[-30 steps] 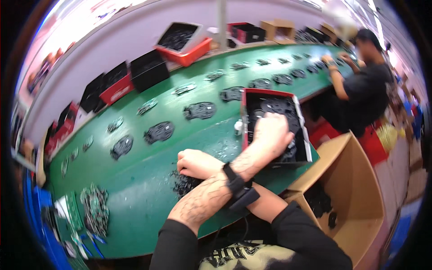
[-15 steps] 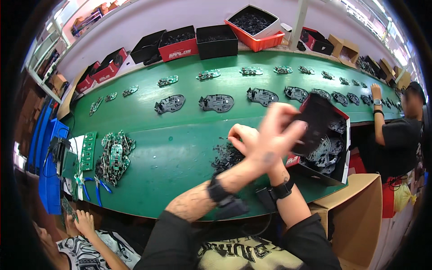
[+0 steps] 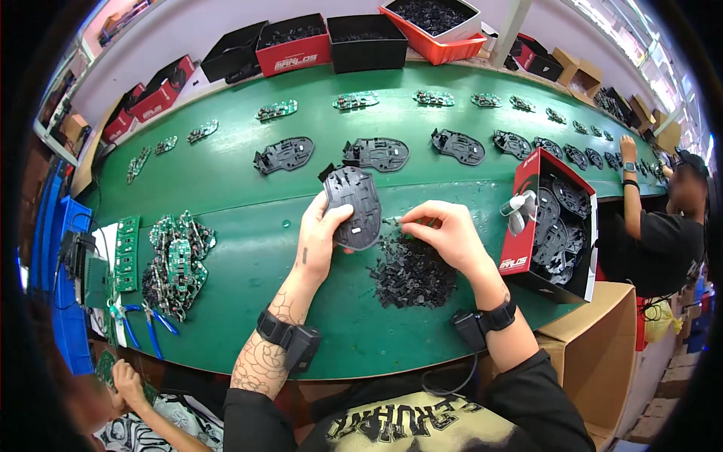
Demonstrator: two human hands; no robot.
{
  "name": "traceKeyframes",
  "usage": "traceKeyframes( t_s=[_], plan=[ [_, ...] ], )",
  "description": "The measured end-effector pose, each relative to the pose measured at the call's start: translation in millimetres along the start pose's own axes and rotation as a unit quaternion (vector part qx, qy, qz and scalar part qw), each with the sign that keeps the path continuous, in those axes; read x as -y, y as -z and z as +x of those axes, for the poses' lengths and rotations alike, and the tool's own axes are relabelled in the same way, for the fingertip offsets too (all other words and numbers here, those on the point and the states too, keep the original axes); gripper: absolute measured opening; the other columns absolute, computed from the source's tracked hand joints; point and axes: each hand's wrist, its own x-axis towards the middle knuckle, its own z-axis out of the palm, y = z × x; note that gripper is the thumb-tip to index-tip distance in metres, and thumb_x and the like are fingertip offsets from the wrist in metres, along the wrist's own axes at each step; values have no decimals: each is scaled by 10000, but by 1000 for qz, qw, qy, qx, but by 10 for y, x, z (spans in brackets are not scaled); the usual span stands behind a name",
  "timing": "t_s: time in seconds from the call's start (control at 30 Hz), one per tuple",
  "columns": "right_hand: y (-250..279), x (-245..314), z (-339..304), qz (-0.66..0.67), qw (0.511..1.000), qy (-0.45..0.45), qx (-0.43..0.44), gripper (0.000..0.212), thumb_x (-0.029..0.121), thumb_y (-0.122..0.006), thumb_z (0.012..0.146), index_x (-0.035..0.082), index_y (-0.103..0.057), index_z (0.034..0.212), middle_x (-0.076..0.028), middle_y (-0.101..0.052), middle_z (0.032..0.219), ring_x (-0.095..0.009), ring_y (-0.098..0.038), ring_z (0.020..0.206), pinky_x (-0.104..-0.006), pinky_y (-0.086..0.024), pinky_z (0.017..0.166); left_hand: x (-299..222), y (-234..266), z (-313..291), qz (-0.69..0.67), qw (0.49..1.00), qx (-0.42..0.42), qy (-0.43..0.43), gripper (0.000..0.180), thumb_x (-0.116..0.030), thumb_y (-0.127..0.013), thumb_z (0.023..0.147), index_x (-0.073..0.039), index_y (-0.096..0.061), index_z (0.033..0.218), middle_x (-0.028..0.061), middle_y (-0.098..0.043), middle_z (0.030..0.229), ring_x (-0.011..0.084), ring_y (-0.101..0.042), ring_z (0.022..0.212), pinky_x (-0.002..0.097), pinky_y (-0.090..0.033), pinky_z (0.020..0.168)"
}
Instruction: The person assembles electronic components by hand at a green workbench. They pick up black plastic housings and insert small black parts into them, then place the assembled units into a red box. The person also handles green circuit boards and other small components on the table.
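My left hand (image 3: 319, 235) grips a black plastic mouse base shell (image 3: 354, 207) and holds it tilted above the green bench, its ribbed inner side showing. Its thumb lies on the shell's face while the other fingers are mostly behind it. Just to the right, my right hand (image 3: 449, 235) is closed in a pinch at the far edge of a heap of small black plastic parts (image 3: 414, 280). Whatever sits between those fingertips is too small to make out. An open red and black box (image 3: 520, 237) beside my right hand contains several more mouse base shells (image 3: 553, 226).
Mouse shells (image 3: 376, 154) and green circuit boards (image 3: 355, 100) lie in rows across the bench (image 3: 248, 316). Stacked boards (image 3: 181, 264) and blue-handled pliers (image 3: 154, 329) are at left. Parts bins (image 3: 367, 45) line the back. Co-workers sit at far right and lower left.
My left arm, crossed over the right toward the box, has swung back left with a mouse base shell in hand. My right hand has shifted right, over the heap's far edge.
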Motion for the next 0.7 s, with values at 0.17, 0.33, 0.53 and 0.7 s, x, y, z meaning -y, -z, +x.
traceKeyframes(
  t_s=[0.17, 0.33, 0.53, 0.7],
  plan=[
    [-46, 38, 10, 101, 992, -70, 9, 142, 82, -676, 853, -11, -692, 958, -58, -700, 813, -96, -643, 681, -229, -497, 612, 16, 37, -27, 20, 1000, 2, 14, 365, -167, -544, 884, -22, -546, 1218, 10, -645, 944, 55, -596, 677, 198, -458, 507],
    [-61, 3, 44, 238, 962, -122, 61, 175, 98, -661, 882, -37, -672, 993, -84, -695, 858, -140, -683, 706, -232, -537, 617, 100, 41, 1, -1, 1000, 0, -19, 353, -110, -566, 892, -2, -551, 1228, 36, -651, 1030, 79, -616, 847, 234, -518, 723],
    [-15, 49, 53, 350, 917, -181, 69, 215, 130, -673, 887, -42, -656, 1015, -125, -689, 936, -195, -699, 856, -264, -572, 762, 125, 89, 6, 13, 1000, 16, -6, 348, -73, -573, 897, 9, -549, 1234, 45, -642, 1077, 95, -608, 924, 253, -509, 816],
    [-13, 86, 20, 402, 895, -176, 81, 238, 100, -683, 869, -51, -653, 1051, -138, -690, 986, -214, -687, 942, -280, -556, 846, 118, 98, 7, 12, 1000, 20, -7, 351, -71, -576, 896, 16, -546, 1234, 51, -638, 1095, 104, -604, 954, 264, -501, 848]
  ],
)
